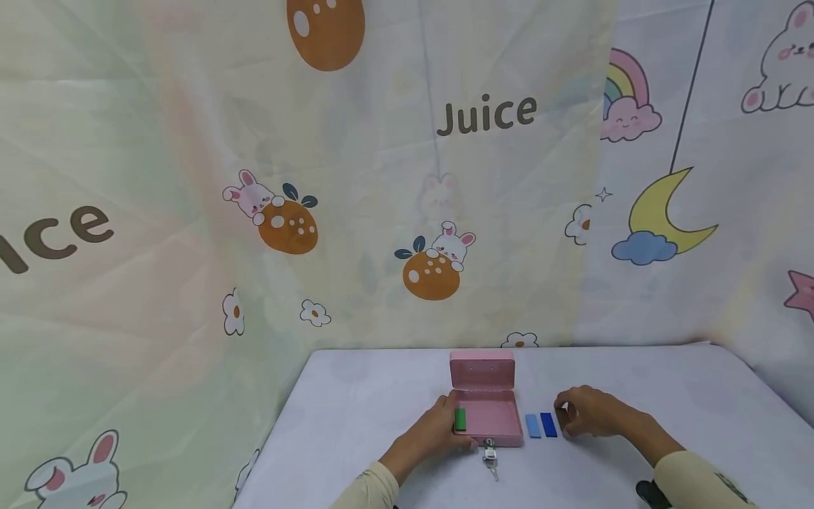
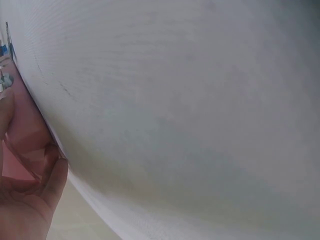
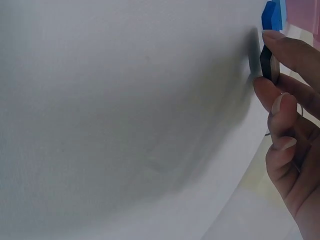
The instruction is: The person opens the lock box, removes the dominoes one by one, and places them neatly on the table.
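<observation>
A pink metal box (image 1: 496, 416) stands on the table with its lid (image 1: 482, 372) raised at the back. Inside, against the left wall, is a green block (image 1: 460, 420). My left hand (image 1: 434, 428) grips the box's left side, its thumb by the front corner; the left wrist view shows fingers on the pink wall. To the right of the box, my right hand (image 1: 594, 412) pinches a dark block (image 3: 269, 65) between thumb and fingertips. Beside it lie a dark blue block (image 1: 549, 425) and a light blue block (image 1: 533, 426), side by side.
From the box's front hangs a small padlock (image 1: 489, 453) with keys (image 1: 492, 468). All of it is on a white-covered table (image 1: 356, 396). Printed curtains (image 1: 369, 177) rise behind the table and at its left.
</observation>
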`<state>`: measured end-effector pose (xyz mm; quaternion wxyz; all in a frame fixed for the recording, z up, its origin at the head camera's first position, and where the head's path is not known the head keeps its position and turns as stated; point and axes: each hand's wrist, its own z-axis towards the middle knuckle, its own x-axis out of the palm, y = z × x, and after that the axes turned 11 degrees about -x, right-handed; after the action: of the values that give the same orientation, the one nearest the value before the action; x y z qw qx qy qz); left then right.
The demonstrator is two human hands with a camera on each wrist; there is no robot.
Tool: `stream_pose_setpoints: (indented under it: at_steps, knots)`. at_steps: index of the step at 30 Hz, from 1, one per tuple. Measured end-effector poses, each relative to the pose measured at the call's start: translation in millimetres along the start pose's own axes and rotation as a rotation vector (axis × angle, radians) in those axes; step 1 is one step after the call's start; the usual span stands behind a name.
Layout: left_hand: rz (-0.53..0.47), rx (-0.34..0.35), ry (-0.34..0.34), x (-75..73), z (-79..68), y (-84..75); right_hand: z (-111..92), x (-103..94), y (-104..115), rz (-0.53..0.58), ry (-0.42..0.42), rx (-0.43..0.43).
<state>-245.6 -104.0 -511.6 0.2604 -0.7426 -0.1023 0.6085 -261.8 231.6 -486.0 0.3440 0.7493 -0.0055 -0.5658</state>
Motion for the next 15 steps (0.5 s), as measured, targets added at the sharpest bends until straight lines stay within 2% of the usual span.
stream_pose_setpoints:
  at_steps: [15]
  knots:
    - [0.008, 0.009, -0.001, -0.1, 0.1, 0.8, 0.4, 1.4, -0.8, 0.001, 0.028, 0.026]
